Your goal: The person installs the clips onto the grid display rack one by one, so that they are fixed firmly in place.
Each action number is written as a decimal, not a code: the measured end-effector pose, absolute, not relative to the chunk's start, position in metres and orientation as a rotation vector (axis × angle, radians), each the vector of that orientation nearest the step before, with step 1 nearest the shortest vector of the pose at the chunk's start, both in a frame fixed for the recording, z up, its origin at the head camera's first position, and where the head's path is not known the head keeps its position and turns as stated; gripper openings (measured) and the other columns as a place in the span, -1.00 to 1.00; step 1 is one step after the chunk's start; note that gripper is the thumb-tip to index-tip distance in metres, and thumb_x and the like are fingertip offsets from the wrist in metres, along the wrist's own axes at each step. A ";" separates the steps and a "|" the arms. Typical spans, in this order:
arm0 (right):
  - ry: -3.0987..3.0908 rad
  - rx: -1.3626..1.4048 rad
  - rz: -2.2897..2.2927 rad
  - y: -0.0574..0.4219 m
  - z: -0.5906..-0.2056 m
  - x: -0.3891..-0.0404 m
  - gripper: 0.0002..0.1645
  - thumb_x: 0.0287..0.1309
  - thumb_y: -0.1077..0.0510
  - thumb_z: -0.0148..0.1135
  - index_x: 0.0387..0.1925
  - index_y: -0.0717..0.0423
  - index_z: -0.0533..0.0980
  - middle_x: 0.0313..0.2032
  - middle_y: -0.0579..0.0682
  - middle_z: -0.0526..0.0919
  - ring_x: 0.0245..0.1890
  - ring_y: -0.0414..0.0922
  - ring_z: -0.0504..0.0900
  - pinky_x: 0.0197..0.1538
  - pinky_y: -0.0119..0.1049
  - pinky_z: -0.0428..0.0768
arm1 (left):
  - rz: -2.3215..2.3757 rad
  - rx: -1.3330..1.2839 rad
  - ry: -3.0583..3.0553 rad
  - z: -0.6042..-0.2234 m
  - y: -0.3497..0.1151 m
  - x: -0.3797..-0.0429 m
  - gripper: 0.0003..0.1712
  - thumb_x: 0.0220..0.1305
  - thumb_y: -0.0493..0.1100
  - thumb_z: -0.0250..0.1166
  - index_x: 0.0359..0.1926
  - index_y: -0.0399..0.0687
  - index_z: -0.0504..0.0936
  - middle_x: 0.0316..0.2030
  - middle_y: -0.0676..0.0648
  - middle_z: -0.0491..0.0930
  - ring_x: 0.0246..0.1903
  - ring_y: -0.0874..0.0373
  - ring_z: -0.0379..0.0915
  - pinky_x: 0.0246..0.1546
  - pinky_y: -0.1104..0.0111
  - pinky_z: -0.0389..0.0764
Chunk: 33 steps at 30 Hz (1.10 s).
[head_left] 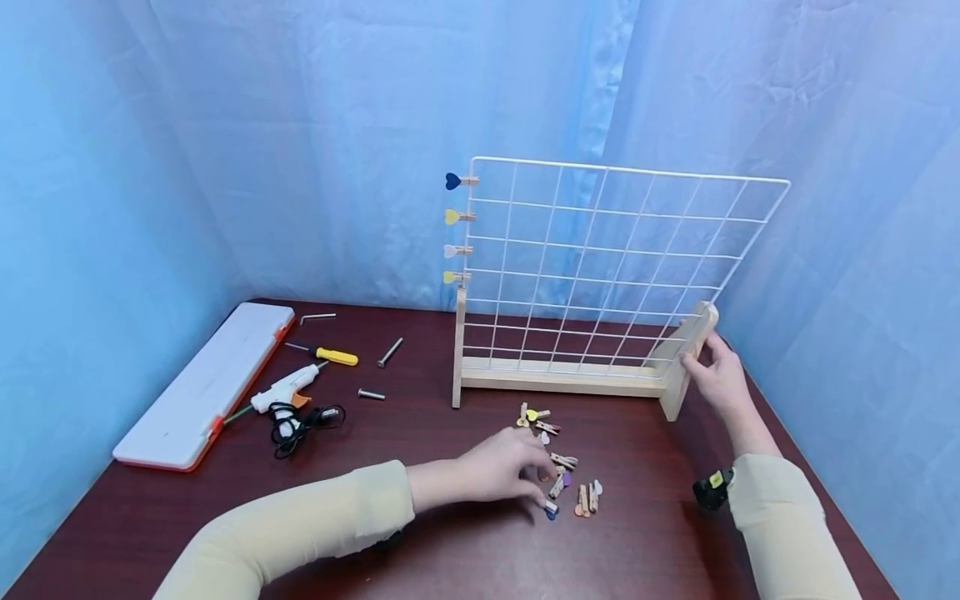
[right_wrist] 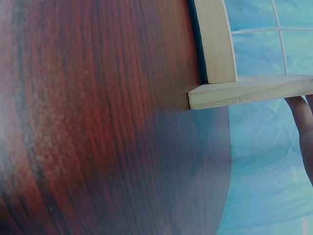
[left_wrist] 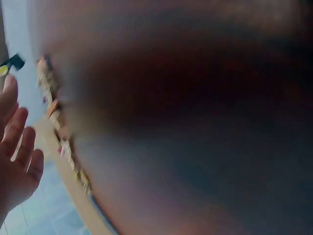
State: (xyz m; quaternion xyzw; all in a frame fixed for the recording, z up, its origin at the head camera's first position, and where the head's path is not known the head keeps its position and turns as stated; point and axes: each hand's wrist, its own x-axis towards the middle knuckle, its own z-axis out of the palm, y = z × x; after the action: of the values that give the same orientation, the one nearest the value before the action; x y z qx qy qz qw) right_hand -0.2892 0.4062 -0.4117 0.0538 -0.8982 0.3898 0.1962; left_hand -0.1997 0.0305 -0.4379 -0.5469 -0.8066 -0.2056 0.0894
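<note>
While the right side board (head_left: 693,333) of a wooden stand (head_left: 555,379) is gripped between the thumb and fingers of the right hand (head_left: 722,382), the left hand (head_left: 498,467) is held low beside and partly over a loose group of small clothespins (head_left: 564,461) on the dark red tabletop (head_left: 525,571). The fingers of the left hand are bent and set apart from the thumb, and nothing can be seen held between them; its thumb tip is placed close to a clothespin with a dark blue heart (head_left: 552,514), though whether the two touch cannot be told. In the left wrist view the fingers are shown spread, and much of that view is taken up by a dark blur. The loose clothespins are scattered in front of the stand, some of them touching, and yellow, white, purple and orange hearts can be made out among them. A white wire grid (head_left: 603,169) is held up by the stand, and four clipped clothespins (head_left: 468,217) are fixed down its left edge, their hearts turned outward: dark blue at the top, then yellow, pale and yellow. Farther left, a white and orange case (head_left: 202,387), a white glue gun (head_left: 285,390) with a bundled black cord (head_left: 287,446), a yellow screwdriver (head_left: 337,357), a hex key (head_left: 318,317) and two bolts (head_left: 390,352) are laid out. The tabletop is backed by blue curtains (head_left: 375,150).
</note>
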 end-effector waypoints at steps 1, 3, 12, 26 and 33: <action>-2.514 0.151 1.089 0.407 -0.412 -0.290 -0.38 0.17 0.08 0.08 0.27 -0.21 0.18 0.19 0.17 0.31 0.18 0.09 0.24 0.11 0.14 0.28 | -0.573 -1.662 -2.410 -0.441 0.032 -0.198 -0.65 -0.17 0.17 0.36 -0.31 0.19 0.63 -0.40 0.28 0.51 -0.34 0.46 0.31 -0.25 0.59 0.35; -2.512 0.149 1.084 0.407 -0.412 -0.290 -0.38 0.17 0.08 0.08 0.27 -0.19 0.19 0.19 0.18 0.32 0.18 0.09 0.24 0.11 0.14 0.28 | -0.522 -1.722 -2.430 -0.444 0.037 -0.193 -0.63 -0.19 0.18 0.37 -0.31 0.18 0.62 -0.39 0.27 0.50 -0.36 0.49 0.32 -0.26 0.63 0.36; -2.531 0.139 1.011 0.407 -0.414 -0.288 -0.39 0.18 0.06 0.06 0.26 -0.26 0.18 0.16 0.14 0.36 0.13 -0.06 0.30 0.03 -0.30 0.39 | -0.461 -1.784 -2.514 -0.449 0.050 -0.182 -0.73 -0.21 0.08 0.40 -0.50 0.08 0.57 -0.47 0.19 0.44 -0.48 0.50 0.28 -0.46 0.77 0.32; -2.527 0.104 1.015 0.407 -0.416 -0.286 -0.41 0.18 0.07 0.06 0.26 -0.21 0.20 0.15 0.16 0.36 0.12 -0.13 0.30 0.02 -0.43 0.37 | -0.552 -1.818 -2.505 -0.444 0.042 -0.186 -0.85 -0.03 -0.02 0.33 -0.51 0.11 0.53 -0.51 0.27 0.47 -0.48 0.55 0.31 -0.42 0.79 0.32; -2.492 0.127 1.036 0.405 -0.413 -0.288 -0.41 0.16 0.11 0.09 0.24 -0.17 0.24 0.13 0.15 0.38 0.09 -0.16 0.32 -0.08 -0.67 0.28 | -0.802 -1.717 -2.523 -0.426 0.028 -0.195 -0.85 -0.02 -0.06 0.33 -0.51 0.08 0.51 -0.57 0.29 0.50 -0.60 0.60 0.26 -0.54 0.79 0.30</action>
State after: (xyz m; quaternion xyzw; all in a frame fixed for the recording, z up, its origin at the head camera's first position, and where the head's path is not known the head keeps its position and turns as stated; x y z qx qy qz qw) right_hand -0.2880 0.4050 -0.4131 0.0460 -0.9001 0.3744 0.2182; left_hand -0.1954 0.0277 -0.4263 -0.5443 -0.7995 -0.2541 -0.0069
